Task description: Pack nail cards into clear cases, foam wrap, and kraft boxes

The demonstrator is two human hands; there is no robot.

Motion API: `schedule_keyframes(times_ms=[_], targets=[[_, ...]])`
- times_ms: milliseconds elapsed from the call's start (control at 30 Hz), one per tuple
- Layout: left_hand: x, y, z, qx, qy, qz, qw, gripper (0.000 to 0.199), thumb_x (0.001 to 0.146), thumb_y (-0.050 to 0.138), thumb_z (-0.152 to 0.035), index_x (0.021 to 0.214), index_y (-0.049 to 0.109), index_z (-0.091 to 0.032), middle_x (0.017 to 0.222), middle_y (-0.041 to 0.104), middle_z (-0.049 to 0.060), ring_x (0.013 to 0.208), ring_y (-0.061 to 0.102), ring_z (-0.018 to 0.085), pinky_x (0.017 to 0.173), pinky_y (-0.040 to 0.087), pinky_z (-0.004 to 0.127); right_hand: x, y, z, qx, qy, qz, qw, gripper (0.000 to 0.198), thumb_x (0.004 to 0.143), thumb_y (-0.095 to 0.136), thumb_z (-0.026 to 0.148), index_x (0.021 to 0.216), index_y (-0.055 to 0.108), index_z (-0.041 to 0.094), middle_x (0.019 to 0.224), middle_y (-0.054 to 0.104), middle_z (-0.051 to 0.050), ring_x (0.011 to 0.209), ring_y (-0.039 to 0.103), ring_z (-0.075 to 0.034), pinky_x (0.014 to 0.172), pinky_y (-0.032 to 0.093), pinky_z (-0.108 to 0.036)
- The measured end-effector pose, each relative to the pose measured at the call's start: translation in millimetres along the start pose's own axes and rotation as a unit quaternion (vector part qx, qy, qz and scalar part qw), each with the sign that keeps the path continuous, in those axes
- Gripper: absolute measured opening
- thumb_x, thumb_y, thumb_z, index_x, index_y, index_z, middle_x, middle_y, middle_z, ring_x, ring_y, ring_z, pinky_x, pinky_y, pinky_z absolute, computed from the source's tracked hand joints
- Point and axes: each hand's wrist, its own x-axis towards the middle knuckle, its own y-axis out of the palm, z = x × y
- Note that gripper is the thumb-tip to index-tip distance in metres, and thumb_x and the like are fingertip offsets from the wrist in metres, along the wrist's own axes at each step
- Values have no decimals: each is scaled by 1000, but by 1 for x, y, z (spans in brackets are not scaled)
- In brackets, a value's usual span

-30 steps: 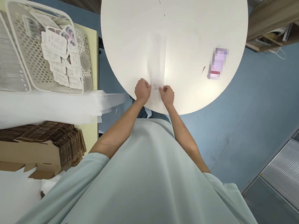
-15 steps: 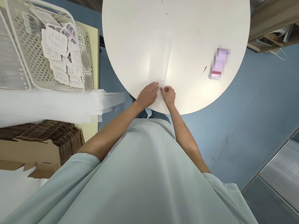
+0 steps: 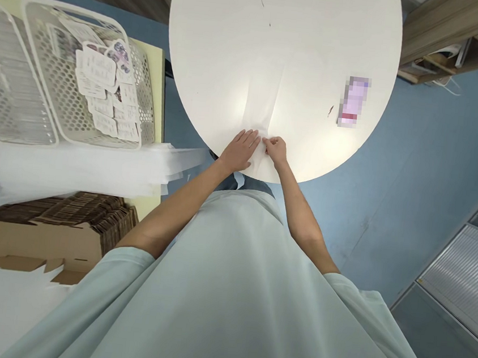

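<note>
A thin, translucent white sheet point(image 3: 263, 96) lies lengthwise on the round white table point(image 3: 219, 46), close to its near edge. I cannot tell whether it is a single sheet or a flat sleeve. My left hand point(image 3: 239, 150) rests flat on its near part, fingers stretched out. Just to the right, my right hand point(image 3: 276, 150) pinches the sheet's right edge between thumb and forefinger, the other fingers curled. The sheet looks creased between the two hands. Part of its near end is covered by my left hand.
A blurred pinkish phone-like object point(image 3: 353, 101) lies on the table's right. At left, a white perforated basket point(image 3: 134, 99) holds printed cards. Near it are a stack of white translucent sheets point(image 3: 78, 168) and a pile of folded brown cardboard boxes point(image 3: 39, 243). Wooden shelving point(image 3: 469, 61) stands upper right.
The sheet's far end has tilted slightly right and creases show near my hands. My left hand lies flatter, and my right hand has shifted a little right. The whole view has moved slightly.
</note>
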Motion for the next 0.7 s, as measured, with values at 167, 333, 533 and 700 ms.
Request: schedule_keyframes(times_ms=[167, 333, 533, 700], targets=[[8, 9, 9, -17, -41, -56, 997, 76, 95, 62, -25, 171, 56, -15, 179, 52, 22, 169, 45, 44, 139, 35, 68, -3, -6, 8, 16, 65, 46, 997, 29, 105, 75, 40, 89, 53, 29, 69, 67, 4, 79, 75, -23, 92, 63, -40], [7, 13, 13, -14, -49, -70, 996, 74, 92, 57, -18, 166, 61, -15, 178, 55, 20, 167, 48, 41, 139, 38, 64, -15, -17, 9, -57, -18, 65, 996, 8, 112, 61, 34, 110, 62, 26, 89, 78, -3, 91, 79, -26, 99, 63, -44], [10, 1, 9, 19, -29, -59, 998, 70, 94, 55, -15, 163, 62, -13, 172, 60, 22, 161, 53, 43, 136, 40, 65, -29, -26, 13, -167, -197, 68, 964, 39, 112, 47, 19, 142, 71, 25, 163, 68, -14, 161, 55, -32, 129, 52, -57], [9, -7, 4, 5, -21, -49, 999, 58, 95, 63, -17, 153, 68, -14, 160, 67, 23, 158, 54, 45, 134, 42, 65, -24, -29, 11, -189, -235, 119, 946, 47, 110, 43, 8, 145, 71, 22, 167, 67, -14, 162, 54, -31, 133, 48, -57]])
